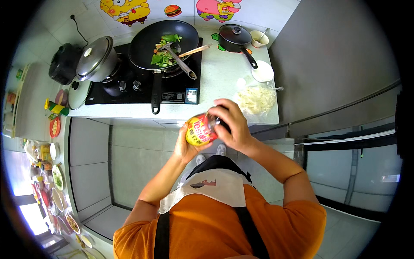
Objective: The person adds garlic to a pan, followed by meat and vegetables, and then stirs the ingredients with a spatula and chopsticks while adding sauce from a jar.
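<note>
My left hand [185,144] holds a sauce bottle [198,131] with a yellow and red label, tilted in front of the counter edge. Around the bottle's dark upper end are the fingers of my right hand [231,124]. Beyond them, a black wok [142,48] on the hob contains chopped green vegetables [161,58], with a metal spatula [182,64] and wooden chopsticks [195,50] resting in it. A plastic bag of pale sliced food [255,99] lies on the counter just past my right hand.
Left of the wok stands a lidded metal pot [98,60]. At the back right are a lidded black saucepan [235,38], a bowl with a spoon [258,39] and a white round dish [262,71]. Plates and bottles line the left counter [66,142].
</note>
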`<control>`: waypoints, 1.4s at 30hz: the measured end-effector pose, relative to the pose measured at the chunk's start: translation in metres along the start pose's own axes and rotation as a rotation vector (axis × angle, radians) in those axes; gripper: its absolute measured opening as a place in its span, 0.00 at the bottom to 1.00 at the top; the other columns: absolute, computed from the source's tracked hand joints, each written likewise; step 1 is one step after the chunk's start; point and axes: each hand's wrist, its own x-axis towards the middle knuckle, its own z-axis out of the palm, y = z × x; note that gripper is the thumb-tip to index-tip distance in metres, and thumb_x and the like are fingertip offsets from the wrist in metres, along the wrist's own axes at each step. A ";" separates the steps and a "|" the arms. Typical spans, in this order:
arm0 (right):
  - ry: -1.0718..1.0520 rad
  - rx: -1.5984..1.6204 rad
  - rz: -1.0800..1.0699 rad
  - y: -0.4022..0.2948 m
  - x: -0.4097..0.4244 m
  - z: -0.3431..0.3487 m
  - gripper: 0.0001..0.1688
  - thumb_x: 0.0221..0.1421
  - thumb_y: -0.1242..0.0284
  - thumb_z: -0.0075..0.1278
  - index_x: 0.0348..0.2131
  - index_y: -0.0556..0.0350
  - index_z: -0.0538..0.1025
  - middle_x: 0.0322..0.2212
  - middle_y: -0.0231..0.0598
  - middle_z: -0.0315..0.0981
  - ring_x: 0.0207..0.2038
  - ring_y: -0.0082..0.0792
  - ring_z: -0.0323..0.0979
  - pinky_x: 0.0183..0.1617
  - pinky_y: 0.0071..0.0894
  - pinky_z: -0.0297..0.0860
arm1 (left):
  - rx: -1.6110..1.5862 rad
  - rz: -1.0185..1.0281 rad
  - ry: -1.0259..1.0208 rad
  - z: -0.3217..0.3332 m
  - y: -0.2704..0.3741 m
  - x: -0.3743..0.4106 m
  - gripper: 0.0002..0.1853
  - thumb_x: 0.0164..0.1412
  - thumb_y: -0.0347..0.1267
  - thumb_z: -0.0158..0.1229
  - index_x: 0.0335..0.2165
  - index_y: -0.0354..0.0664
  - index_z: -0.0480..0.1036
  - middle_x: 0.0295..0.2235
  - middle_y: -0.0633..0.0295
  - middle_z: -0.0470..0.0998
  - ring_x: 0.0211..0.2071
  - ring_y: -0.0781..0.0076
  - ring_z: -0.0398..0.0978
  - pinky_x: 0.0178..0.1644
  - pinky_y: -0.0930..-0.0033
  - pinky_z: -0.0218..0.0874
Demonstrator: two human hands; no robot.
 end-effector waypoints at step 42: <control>-0.098 0.142 0.517 0.244 0.112 0.014 0.45 0.38 0.67 0.64 0.56 0.49 0.61 0.38 0.36 0.64 0.38 0.26 0.65 0.40 0.25 0.65 | -0.219 0.138 0.050 0.021 0.106 0.122 0.17 0.62 0.42 0.46 0.39 0.38 0.68 0.43 0.49 0.73 0.43 0.58 0.73 0.46 0.61 0.66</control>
